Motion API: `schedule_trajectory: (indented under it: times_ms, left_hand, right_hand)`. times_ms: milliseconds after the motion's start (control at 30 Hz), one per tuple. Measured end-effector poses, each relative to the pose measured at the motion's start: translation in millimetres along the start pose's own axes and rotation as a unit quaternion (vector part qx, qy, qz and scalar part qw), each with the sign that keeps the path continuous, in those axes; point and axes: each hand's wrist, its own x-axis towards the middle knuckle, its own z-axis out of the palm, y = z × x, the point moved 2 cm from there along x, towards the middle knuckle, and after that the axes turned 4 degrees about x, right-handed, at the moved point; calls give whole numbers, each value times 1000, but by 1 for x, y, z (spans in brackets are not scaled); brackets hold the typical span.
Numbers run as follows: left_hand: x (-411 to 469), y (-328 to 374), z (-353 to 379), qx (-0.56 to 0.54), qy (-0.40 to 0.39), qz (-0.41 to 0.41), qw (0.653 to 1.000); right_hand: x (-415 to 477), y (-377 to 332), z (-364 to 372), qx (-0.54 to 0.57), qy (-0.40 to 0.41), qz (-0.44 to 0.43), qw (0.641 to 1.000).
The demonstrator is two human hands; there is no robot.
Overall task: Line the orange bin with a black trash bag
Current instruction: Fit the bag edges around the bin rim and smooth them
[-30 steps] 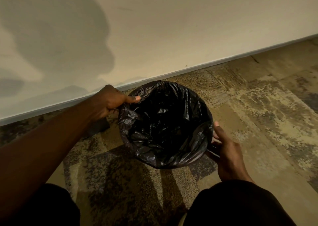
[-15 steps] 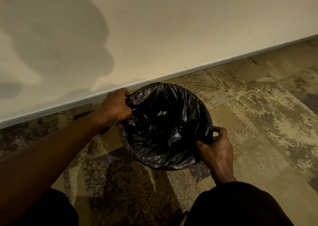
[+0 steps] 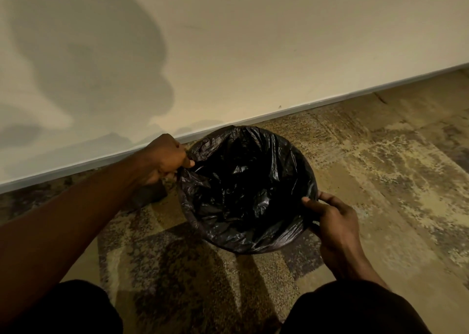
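A black trash bag point(image 3: 243, 191) hangs open inside a round bin on the floor, its edge folded over the whole rim. The bag covers the bin, so none of the orange shows. My left hand point(image 3: 166, 159) pinches the bag's edge at the rim's far left side. My right hand point(image 3: 332, 219) grips the bag's edge at the near right side, thumb on top of the rim. The inside of the bag is crumpled and dark.
A pale wall point(image 3: 253, 41) with a white baseboard point(image 3: 330, 98) runs just behind the bin. The bin stands on patterned brown and beige carpet point(image 3: 380, 168). My knees in dark trousers point(image 3: 355, 311) are at the bottom edge.
My right hand closed on the near right rim after resting open beside it. My left hand shifted along the left rim and kept its pinch on the bag.
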Motion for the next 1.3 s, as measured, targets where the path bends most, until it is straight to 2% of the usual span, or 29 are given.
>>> schedule_trajectory:
  times_ms: [267,433,767,1100,1300]
  left_hand:
    - [-7,8,-36,-101,51,-6,994]
    - [0,15,-56,-112,104,-10,988]
    - [29,3,-75,-169,178,-41,969]
    - [45,-19,-74,-124,241,-68,960]
    - [58,-20,-74,-159,229,-58,959]
  right_hand:
    - [64,-48,46,-37,-85,-58,994]
    - [119,-78,96,-63,-122,-96,986]
    - [174,-100,173,-114,-187,-79,972]
    - [190,-87,210,-163,-203,-82,962]
    - [204,-94,221,-181,-187,-102,960]
